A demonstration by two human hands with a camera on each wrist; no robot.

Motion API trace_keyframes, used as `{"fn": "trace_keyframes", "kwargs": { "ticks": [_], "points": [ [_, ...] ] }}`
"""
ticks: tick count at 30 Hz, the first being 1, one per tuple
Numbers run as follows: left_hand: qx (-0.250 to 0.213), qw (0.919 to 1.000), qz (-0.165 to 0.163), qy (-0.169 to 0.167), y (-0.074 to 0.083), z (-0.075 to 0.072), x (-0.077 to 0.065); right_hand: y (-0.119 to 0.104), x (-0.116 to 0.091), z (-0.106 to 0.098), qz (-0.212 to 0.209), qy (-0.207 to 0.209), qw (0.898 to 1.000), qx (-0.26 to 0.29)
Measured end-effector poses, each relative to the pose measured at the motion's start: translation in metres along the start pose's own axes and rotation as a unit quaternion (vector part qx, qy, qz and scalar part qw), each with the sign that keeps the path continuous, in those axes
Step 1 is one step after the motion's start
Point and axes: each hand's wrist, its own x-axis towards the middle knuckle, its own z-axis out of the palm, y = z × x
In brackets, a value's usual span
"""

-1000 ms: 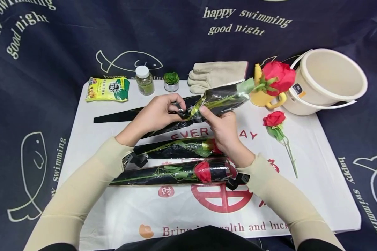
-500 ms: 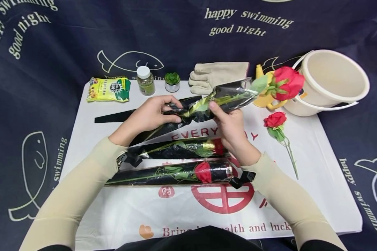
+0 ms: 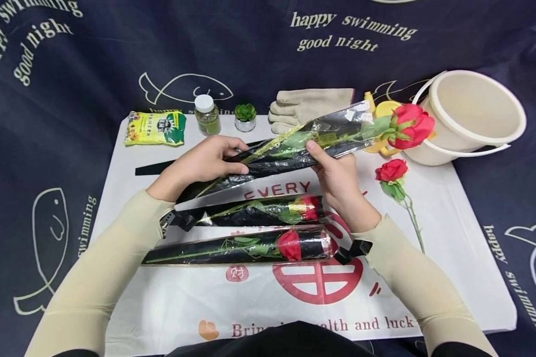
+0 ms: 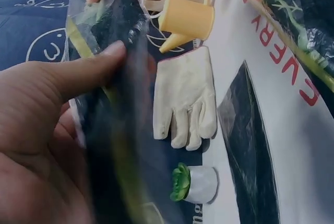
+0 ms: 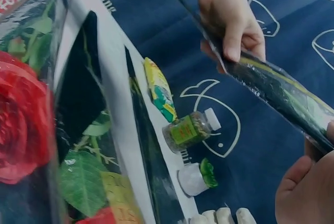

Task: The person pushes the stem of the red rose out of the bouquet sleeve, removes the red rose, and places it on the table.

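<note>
Left hand [image 3: 210, 158] and right hand [image 3: 341, 183] grip the wrapped rose [image 3: 290, 148]; in head view it partly hides the watering can [image 4: 187, 19], whose body left wrist view shows clearly.

Along the surface's [image 3: 473, 267] far edge stand a yellow-green packet [image 3: 155, 128], a white-capped jar [image 3: 207, 115] and a small potted succulent [image 3: 245, 117], then a pale glove [image 4: 182, 93], fingers toward the succulent. A yellow watering can [image 4: 187, 18] sits just beside a cream bucket [image 3: 448, 131]. Dark blue cloth [image 3: 250, 39] printed with pale fish and lettering hangs behind.
</note>
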Motion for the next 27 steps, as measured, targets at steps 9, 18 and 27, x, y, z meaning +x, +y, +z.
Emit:
{"fn": "trace_keyframes", "kwargs": {
  "ticks": [9,18,27],
  "points": [
    [0.024,0.9937,0.109,-0.008,0.015,0.021,0.023,0.015,-0.005,0.004,-0.028,0.005,0.997,-0.068],
    [0.043,0.9943,0.088,0.042,0.003,0.018,0.012,0.006,-0.015,-0.021,0.062,-0.057,0.995,-0.055],
    [0.064,0.9939,0.057,0.069,-0.015,0.008,-0.002,-0.001,-0.009,-0.055,0.079,-0.004,0.991,0.106]
  ]
}}
